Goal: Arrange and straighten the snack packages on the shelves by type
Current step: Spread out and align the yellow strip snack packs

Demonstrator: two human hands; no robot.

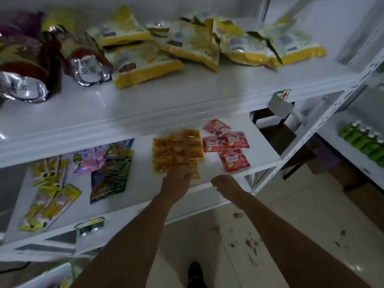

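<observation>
On the middle shelf (143, 183) lies a cluster of orange-yellow snack packets (178, 150). My left hand (176, 181) rests its fingers on the cluster's near edge. My right hand (225, 186) hovers over the shelf's front edge, fingers loosely curled, holding nothing. Several red packets (226, 145) lie scattered to the right of the orange ones. Further left are dark green packets (112, 173), pink packets (87, 161) and yellow packets (49, 196). The top shelf (166, 94) carries yellow-and-white bags (187, 42) and dark red foil bags (41, 59).
A white slotted shelf post (324, 121) stands at the right. Beyond it another shelf holds green bottles (365, 140). A dark stool (278, 134) sits behind the shelving. The tiled floor (270, 235) below has scattered debris. A small green-yellow packet (91, 225) lies on the lower shelf.
</observation>
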